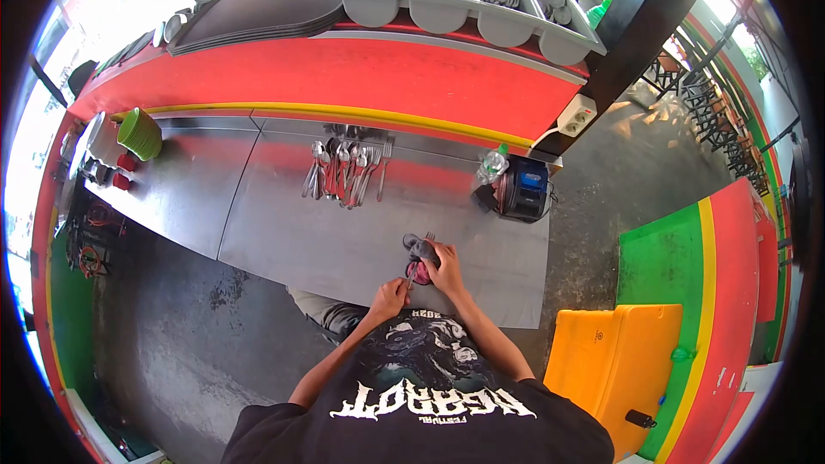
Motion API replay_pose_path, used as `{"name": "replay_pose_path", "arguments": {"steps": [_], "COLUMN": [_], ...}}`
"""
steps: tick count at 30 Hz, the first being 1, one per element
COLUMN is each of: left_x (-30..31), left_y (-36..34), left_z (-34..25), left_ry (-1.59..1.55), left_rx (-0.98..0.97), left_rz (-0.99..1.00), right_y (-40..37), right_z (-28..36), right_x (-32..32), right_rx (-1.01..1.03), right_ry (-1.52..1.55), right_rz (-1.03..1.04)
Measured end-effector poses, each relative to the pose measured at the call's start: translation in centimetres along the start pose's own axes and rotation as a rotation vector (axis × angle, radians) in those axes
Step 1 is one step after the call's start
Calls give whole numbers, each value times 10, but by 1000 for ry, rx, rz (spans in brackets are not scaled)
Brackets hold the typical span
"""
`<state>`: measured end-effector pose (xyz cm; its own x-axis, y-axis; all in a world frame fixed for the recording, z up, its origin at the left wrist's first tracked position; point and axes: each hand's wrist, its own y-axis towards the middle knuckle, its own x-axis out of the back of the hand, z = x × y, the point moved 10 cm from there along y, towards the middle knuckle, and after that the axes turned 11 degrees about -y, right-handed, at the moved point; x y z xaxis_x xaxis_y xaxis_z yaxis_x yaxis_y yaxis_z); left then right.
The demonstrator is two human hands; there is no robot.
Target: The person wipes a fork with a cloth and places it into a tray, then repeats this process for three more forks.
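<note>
My left hand [391,297] is closed on the handle end of a fork, close to the front of the steel counter [318,245]. The tines of the fork [430,235] stick out beyond a grey cloth [418,247]. Fingers of my right hand [445,266] are wrapped round that cloth, which covers the fork's middle. Something pink and dark [420,273] shows just below the cloth, between my two hands. Farther back on the counter lies a loose row of spoons and forks [345,170].
A cutlery tray [447,7] with compartments stands on the red ledge, beside stacked dark trays [266,4]. At the counter's right end are a black device [524,189] and a plastic bottle [493,163]. Green bowls [140,135] stand at the far left.
</note>
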<state>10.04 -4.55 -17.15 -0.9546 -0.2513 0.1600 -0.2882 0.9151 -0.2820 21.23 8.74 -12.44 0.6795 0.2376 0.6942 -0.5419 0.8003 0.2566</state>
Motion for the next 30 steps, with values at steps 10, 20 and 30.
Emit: {"name": "replay_pose_path", "arguments": {"steps": [10,20,30], "left_x": [-18,-21,-32], "left_y": [6,15,13], "left_z": [3,-9,-18], "left_ry": [-23,-352,-439], "left_rx": [-32,-59,-72], "left_rz": [94,70,66], "right_y": [-28,-34,-74], "right_z": [-89,-74,-118], "right_x": [27,76,104], "right_rx": [-327,-402,-434], "right_ry": [-292,-488,-262], "right_rz": [-293,-428,-635]}}
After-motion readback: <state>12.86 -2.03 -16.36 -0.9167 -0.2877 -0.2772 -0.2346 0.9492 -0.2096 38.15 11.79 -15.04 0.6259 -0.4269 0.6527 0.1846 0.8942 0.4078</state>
